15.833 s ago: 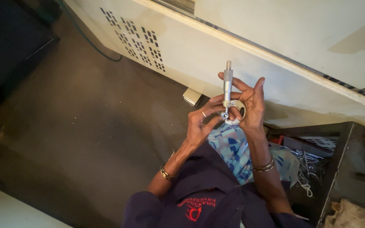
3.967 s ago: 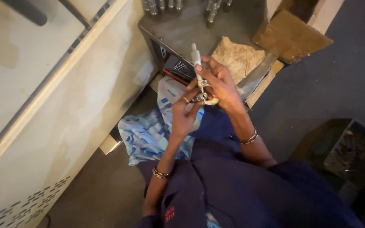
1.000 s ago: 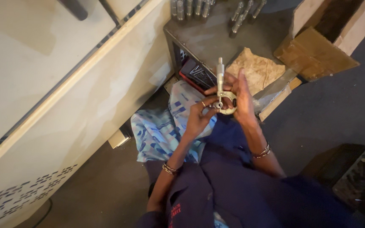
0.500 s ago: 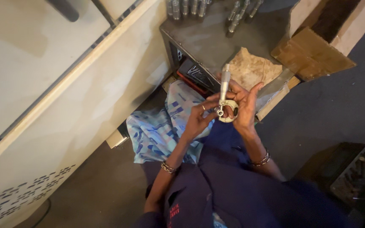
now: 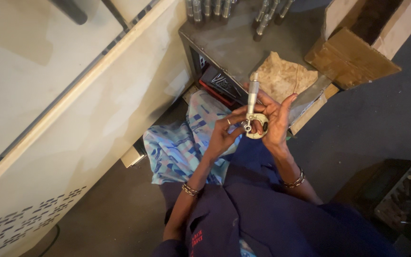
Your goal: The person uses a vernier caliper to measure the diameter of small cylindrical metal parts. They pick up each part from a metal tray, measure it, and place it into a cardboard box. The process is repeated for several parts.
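Observation:
My right hand (image 5: 278, 124) grips a micrometer (image 5: 253, 110) by its cream C-shaped frame, with the silver barrel pointing up. My left hand (image 5: 224, 135), wearing a ring, pinches a small shiny metal part (image 5: 247, 127) in the micrometer's jaw with thumb and forefinger. Both hands are raised over my lap, above a blue patterned cloth (image 5: 181, 143). Bracelets sit on both wrists.
A cream machine cabinet (image 5: 67, 95) fills the left. Ahead is a dark metal stand (image 5: 234, 43) with several upright steel pins (image 5: 203, 8), a crumpled tan rag (image 5: 284, 76) and a cardboard box (image 5: 353, 47). A dark bin of parts (image 5: 400, 195) sits at the lower right.
My view has drifted slightly; the hands and micrometer stay together, with the barrel now more upright. My left fingers keep working at the jaw.

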